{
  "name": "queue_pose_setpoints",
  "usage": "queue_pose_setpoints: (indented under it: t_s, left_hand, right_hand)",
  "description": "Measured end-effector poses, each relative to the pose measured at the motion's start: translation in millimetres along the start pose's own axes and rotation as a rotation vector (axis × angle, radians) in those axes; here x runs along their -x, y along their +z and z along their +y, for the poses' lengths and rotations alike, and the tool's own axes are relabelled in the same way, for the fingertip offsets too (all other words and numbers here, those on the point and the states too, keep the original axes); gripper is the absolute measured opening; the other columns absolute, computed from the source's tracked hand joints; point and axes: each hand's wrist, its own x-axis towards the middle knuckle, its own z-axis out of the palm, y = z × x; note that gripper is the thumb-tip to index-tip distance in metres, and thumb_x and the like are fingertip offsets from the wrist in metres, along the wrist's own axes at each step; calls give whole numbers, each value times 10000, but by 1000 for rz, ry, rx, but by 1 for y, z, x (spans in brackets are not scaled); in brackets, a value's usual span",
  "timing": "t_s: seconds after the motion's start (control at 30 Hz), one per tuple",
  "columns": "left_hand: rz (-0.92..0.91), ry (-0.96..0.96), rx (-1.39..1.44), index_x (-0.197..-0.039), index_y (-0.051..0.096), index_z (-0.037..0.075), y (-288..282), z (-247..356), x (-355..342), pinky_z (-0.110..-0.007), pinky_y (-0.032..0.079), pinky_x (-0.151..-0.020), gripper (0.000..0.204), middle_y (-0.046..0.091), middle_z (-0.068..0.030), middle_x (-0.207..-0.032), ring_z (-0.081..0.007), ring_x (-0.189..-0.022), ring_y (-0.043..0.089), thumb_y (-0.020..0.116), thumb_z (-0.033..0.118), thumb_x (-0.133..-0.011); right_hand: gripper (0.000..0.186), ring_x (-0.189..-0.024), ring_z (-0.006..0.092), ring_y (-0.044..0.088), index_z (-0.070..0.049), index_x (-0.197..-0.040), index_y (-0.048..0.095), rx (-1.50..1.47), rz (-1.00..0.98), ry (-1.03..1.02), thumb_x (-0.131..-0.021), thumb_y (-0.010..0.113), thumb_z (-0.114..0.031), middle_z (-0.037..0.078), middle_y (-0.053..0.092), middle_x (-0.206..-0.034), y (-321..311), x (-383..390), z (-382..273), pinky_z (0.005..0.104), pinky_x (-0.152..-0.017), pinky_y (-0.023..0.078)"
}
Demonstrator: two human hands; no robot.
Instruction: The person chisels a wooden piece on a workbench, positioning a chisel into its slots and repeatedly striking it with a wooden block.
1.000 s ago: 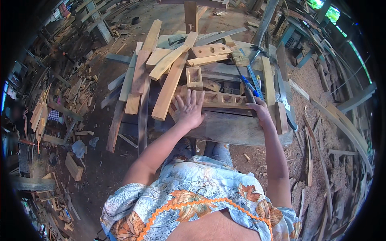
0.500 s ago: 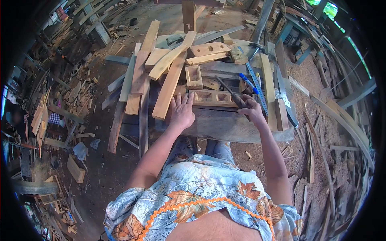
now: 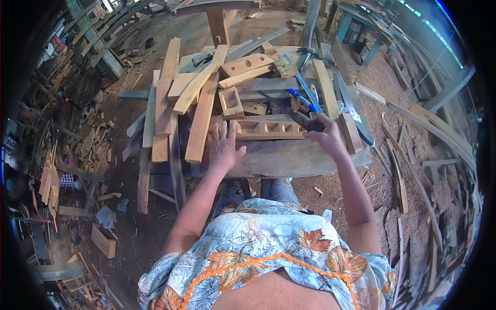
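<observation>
My left hand [image 3: 225, 150] lies flat with its fingers apart, beside the left end of a wooden block [image 3: 249, 135] with several square pockets cut in it. A slim dark-handled tool [image 3: 306, 122] is gripped in my right hand [image 3: 326, 135], over the block's right end. The tool's tip is blurred, so its exact kind is unclear. Just beyond the block stands a short wooden piece with a rectangular recess [image 3: 231, 103]. Past my right hand lie a blue pen [image 3: 304, 99] and a blue ruler [image 3: 305, 82].
Long planks [image 3: 206, 111] are stacked on the bench's left side. A holed block [image 3: 247, 65] lies at the back, with a hammer [image 3: 308, 54] to its right. A pale plank [image 3: 325, 88] and a saw [image 3: 357, 121] lie at the right edge. Wood scraps cover the ground.
The view has shifted, so the bench appears further left. My right hand has turned the tool, whose long thin shaft no longer shows clearly. My left hand now rests by the block's left end.
</observation>
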Motion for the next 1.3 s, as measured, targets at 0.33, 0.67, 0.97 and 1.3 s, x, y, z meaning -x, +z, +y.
queue_pose_setpoints:
  t_s: [0.33,0.67,0.97,1.3]
  left_hand:
    - [49,261,22,-1392,430,102,20,24,-50,-606,187,-1111,831,449,-105,-1384,-339,-1395,239,757,472,-723]
    - [53,226,32,-1324,505,117,22,21,-51,-600,198,-1109,771,512,-75,-1307,-307,-1388,253,769,484,-700]
    - [71,247,142,-1412,410,100,21,15,-49,-526,194,-1139,882,486,-126,-1359,-341,-1404,237,765,490,-706]
    - [-90,243,1160,-1394,396,36,-31,42,-73,-409,331,-1086,829,521,-178,-1321,-289,-1300,432,774,379,-742]
  right_hand:
    - [312,-719,106,558,-39,-977,628,106,92,-82,-693,754,-51,14,611,-790,-49,46,-62,268,-663,454]
    - [284,-704,58,570,-43,-962,648,32,137,-98,-703,759,-14,-17,630,-778,-72,61,-102,231,-645,462]
    - [259,-731,96,616,10,-912,651,407,-109,-196,-703,733,-119,38,664,-772,-36,2,-154,265,-688,499]
    - [249,-836,290,678,-42,-857,667,952,-267,-261,-675,696,-209,124,695,-830,44,-48,-180,396,-759,518]
